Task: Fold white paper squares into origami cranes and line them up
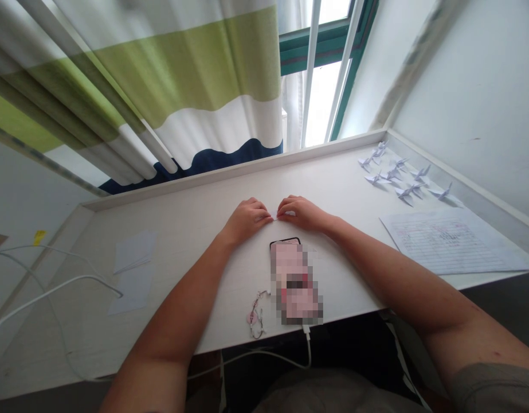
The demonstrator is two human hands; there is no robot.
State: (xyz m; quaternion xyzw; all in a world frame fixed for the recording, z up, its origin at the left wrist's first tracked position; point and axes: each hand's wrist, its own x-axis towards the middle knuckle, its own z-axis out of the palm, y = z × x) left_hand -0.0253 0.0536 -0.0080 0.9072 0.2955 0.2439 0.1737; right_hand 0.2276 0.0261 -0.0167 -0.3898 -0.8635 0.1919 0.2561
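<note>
My left hand (249,220) and my right hand (302,213) meet over the middle of the white desk, fingertips nearly touching. Both are closed in a pinch on a small piece of white folded paper (274,215), mostly covered by the fingers, so its shape cannot be made out. Just below the hands lies a phone (292,281), its screen blurred out, with a beaded strap (254,315) at its left side and a white charging cable (307,338) plugged into its lower end.
Several folded white paper cranes (393,172) stand at the back right. A stack of written sheets (453,241) lies in front of them. White paper pieces (135,252) rest at the left near loose cables (75,280). A raised rim (230,172) borders the desk before the curtain (195,69).
</note>
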